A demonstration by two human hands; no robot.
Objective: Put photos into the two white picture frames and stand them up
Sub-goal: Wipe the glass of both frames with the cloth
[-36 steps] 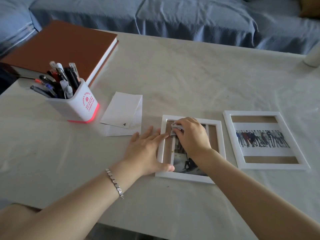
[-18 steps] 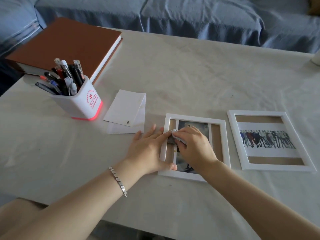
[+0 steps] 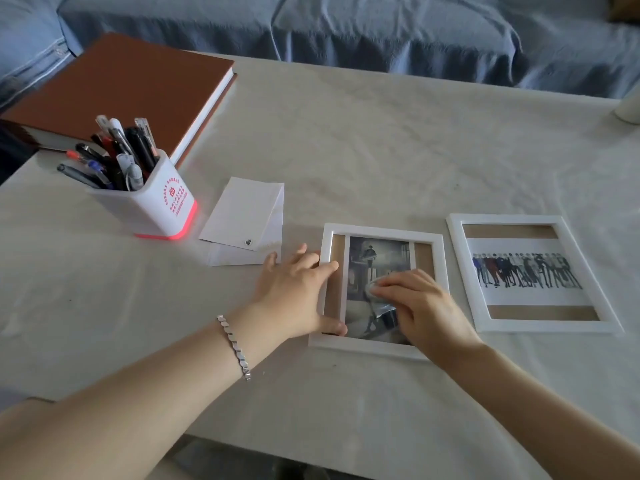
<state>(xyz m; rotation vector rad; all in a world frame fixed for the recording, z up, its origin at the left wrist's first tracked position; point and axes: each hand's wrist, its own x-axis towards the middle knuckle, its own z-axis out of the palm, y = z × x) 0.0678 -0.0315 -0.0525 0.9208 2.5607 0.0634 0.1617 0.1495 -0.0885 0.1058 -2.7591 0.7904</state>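
Two white picture frames lie flat, face up, on a table (image 3: pixel 363 140) covered in pale cloth; the nearer frame (image 3: pixel 381 233) holds a dark, upright photo (image 3: pixel 375 268) of a figure on a stair or platform, with brown backing showing in a strip on either side; the second frame (image 3: pixel 464 271) lies just to its right, apart from it, and holds a wide photo (image 3: pixel 526 271) of a row of standing people on white, with brown backing above and below. The left hand (image 3: pixel 294 292), a silver bracelet (image 3: pixel 233 346) on its wrist, rests spread on the nearer frame's left edge, the forefinger laid across the rail and the thumb pressed near the lower left corner; the right hand (image 3: pixel 419 306) lies over the lower right part of the dark photo, fingers curled and pressing a small pale wad (image 3: pixel 372 289), perhaps cloth or tissue, against the surface. Left of the frames lie two white envelopes or cards (image 3: pixel 242 216), overlapping, the upper one bearing a small dark heart-shaped mark; beyond them stands a white pen holder (image 3: pixel 162 209) with a glowing red base, full of pens, printed with a red emblem and red characters too small to read; behind it lies a thick brown-covered book (image 3: pixel 131 84); a blue-covered sofa (image 3: pixel 381 26) runs along the table's far side.
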